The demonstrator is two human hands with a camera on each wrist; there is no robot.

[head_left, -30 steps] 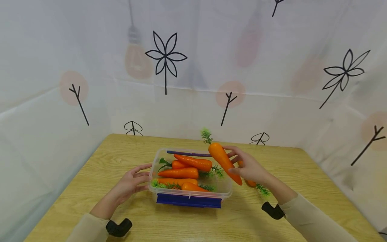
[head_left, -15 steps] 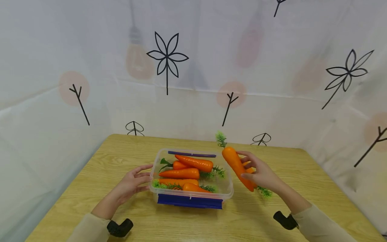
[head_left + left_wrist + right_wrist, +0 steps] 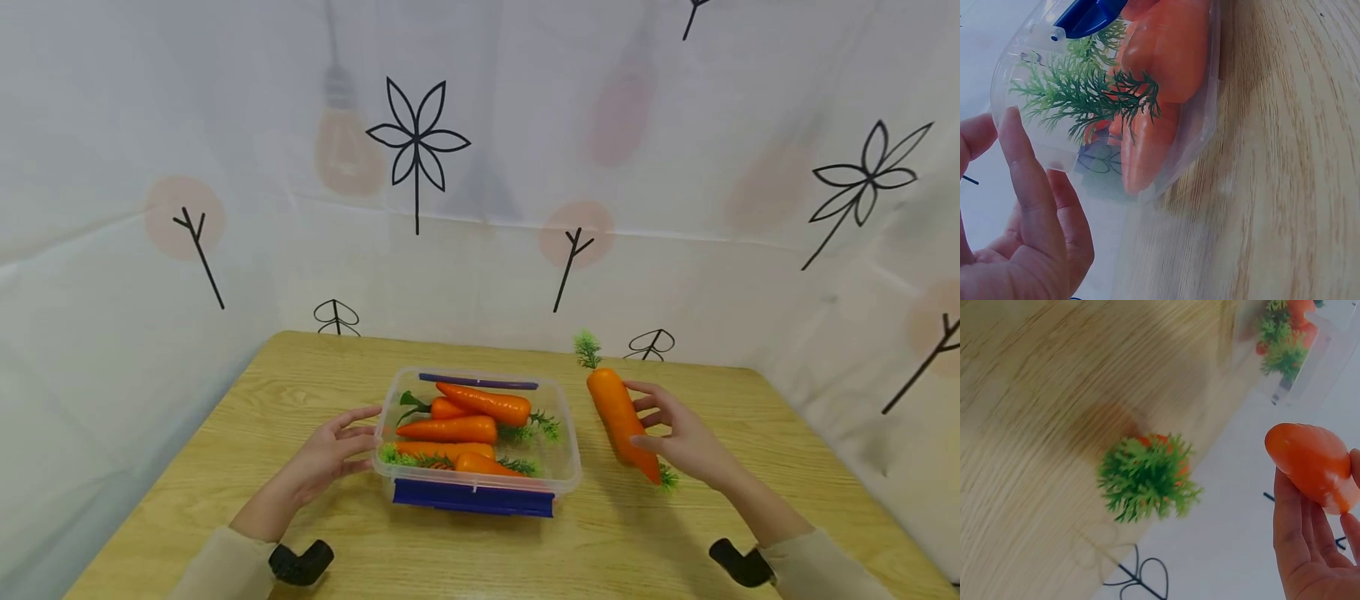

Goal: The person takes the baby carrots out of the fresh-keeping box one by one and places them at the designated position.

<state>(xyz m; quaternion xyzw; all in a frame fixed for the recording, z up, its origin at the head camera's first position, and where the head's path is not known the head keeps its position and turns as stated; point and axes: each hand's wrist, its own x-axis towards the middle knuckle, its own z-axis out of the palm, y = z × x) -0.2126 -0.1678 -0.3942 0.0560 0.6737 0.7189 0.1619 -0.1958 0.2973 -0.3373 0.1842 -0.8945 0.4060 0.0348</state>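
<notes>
A big white cloth wall (image 3: 675,167) w/ black flower and twig drawings stands behind & beside a light wooden worktop (image 3: 315,525).

One clear plastic box w/ blue clips (image 3: 477,442) sits in the middle of the worktop. Inside it lie 4 orange toy carrots w/ green tops (image 3: 450,430), side by side; there may be more hidden under them, can't tell.

Two hands, 1 each side of the box. The left hand (image 3: 326,454) rests at the box's left end, fingers (image 3: 1025,181) straight and a bit spread, tips on the clear wall, holding nothing.

The right hand (image 3: 686,442) is well to the right of the box, up off the worktop. Its fingers (image 3: 1291,531) are curled round 1 big orange toy carrot (image 3: 621,421), tilted, green top up & away, thin tip down toward the person.

Under that hand 1 more small toy carrot (image 3: 1147,478) lies on the worktop; mostly its green tuft shows.
</notes>
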